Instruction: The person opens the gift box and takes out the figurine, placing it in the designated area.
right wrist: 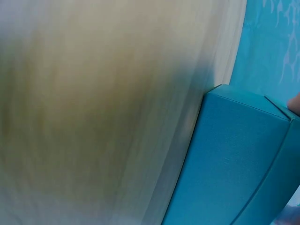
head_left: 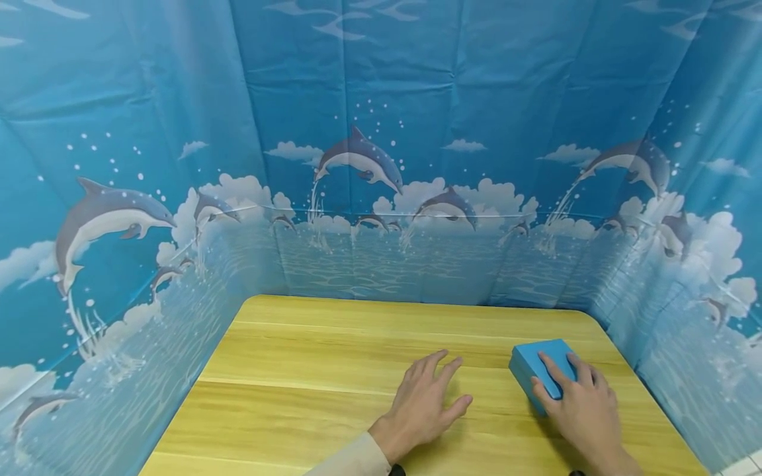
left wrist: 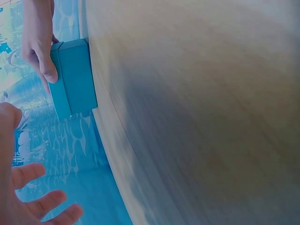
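Note:
A blue lidded box (head_left: 532, 360) sits at the right part of the yellow wooden table. My right hand (head_left: 586, 410) holds it from above, its fingers spread over the lid and the thumb at the lid's near left edge. In the left wrist view the box (left wrist: 77, 77) shows a seam between lid and base, and the right hand (left wrist: 41, 51) has its thumb against the lid. The box (right wrist: 234, 154) fills the lower right of the right wrist view. Left of the box, my left hand (head_left: 423, 403) hovers over the table with fingers spread, holding nothing.
The yellow table (head_left: 286, 370) has rounded far corners. A blue curtain (head_left: 393, 264) printed with dolphins, clouds and water stands around its back and both sides, close to the table's edges.

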A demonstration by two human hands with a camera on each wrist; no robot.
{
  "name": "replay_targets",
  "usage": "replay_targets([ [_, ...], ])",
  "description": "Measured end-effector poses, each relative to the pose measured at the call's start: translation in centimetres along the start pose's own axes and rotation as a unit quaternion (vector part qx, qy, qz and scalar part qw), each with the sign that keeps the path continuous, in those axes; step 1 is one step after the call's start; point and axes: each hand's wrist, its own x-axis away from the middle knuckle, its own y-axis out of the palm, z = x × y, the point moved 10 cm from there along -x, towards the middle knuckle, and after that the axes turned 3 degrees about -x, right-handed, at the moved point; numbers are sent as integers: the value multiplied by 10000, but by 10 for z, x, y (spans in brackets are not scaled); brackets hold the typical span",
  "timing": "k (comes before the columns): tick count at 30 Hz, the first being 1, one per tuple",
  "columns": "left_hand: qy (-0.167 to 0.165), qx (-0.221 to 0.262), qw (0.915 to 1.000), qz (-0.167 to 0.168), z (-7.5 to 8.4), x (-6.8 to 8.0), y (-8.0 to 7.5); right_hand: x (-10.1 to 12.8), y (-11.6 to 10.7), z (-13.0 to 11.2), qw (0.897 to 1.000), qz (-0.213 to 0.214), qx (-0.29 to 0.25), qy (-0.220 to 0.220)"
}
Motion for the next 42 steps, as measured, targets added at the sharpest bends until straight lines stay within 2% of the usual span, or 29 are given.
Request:
replay_targets([
  [7,-11,-89,9999,-76,4,-5,4,3,-3,-19,9997,-12,-59,-215],
  [15,26,-137,9996,-238,9,-11,13,8,-6,-35,9977,278,-120,-600],
  [23,282,-87,9991,-291,18,-16,18,13,-5,-46,9972,231,-173,-695],
  [31,467,-234,9984,-218,25,-19,19,14,-8,-56,9965,237,-220,-766],
  [36,566,-287,9974,-346,29,-21,24,17,-8,-62,9966,108,-321,-752],
  [42,718,-444,9957,-379,33,-19,28,22,-11,-75,9942,190,-415,-972],
])
